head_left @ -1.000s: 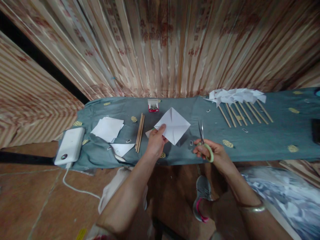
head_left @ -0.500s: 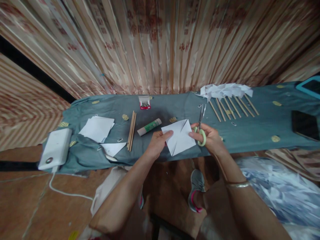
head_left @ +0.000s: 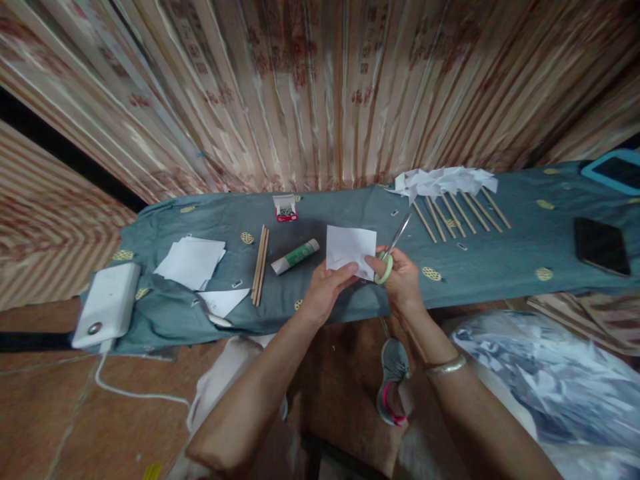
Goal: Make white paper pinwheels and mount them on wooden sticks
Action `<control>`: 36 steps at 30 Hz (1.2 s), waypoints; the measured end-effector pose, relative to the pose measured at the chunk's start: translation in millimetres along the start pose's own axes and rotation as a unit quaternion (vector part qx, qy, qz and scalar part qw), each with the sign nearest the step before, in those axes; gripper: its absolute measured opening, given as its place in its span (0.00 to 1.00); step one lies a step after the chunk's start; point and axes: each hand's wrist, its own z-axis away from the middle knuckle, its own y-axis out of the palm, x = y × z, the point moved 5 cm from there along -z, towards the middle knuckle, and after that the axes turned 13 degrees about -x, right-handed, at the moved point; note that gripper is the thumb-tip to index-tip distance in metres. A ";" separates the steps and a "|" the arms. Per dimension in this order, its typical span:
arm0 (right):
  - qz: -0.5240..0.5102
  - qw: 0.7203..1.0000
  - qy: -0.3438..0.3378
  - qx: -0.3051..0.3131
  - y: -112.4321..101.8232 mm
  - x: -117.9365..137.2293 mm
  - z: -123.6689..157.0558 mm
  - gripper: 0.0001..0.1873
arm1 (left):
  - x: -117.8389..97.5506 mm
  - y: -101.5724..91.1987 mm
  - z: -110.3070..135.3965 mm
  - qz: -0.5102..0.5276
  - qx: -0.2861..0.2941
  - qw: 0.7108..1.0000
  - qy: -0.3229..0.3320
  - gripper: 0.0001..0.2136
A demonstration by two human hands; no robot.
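A white square of paper [head_left: 353,243] with cut slits is held up between both hands over the front of the table. My left hand [head_left: 324,288] pinches its lower left edge, thumb on top. At its lower right, my right hand [head_left: 401,277] has a thumb on the paper and also keeps hold of pale green-handled scissors [head_left: 385,267], blades pointing up and right. The scissor blades look closed together. Just left of the paper lies a green and white glue stick [head_left: 296,257]. Three or so wooden sticks [head_left: 260,265] lie further left.
White paper squares [head_left: 193,260] and a folded paper piece [head_left: 225,301] lie left, near a white cabled device [head_left: 107,303]. A small red box [head_left: 285,209] stands at the back. Paper pinwheels [head_left: 445,182] on sticks, a black phone [head_left: 601,247] and a plastic bag [head_left: 545,373] are right.
The paper has turned from a slanted to a nearly level position. My right hand has moved left, nearer my left hand, and the scissors have tilted right, their blades closing.
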 end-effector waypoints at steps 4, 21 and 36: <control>-0.010 1.000 0.002 0.004 6.1 -4.8 4.0 0.26 | 4.9 -7.8 -7.1 -0.024 -0.089 0.994 0.061 0.17; 0.175 0.908 0.110 0.363 -9.0 -21.0 66.9 0.28 | -32.6 -29.0 -19.6 -0.028 -0.152 0.977 0.147 0.13; 0.184 0.907 0.104 0.365 1.2 -14.5 69.3 0.29 | -27.7 -26.9 -22.0 -0.086 -0.145 0.969 0.183 0.16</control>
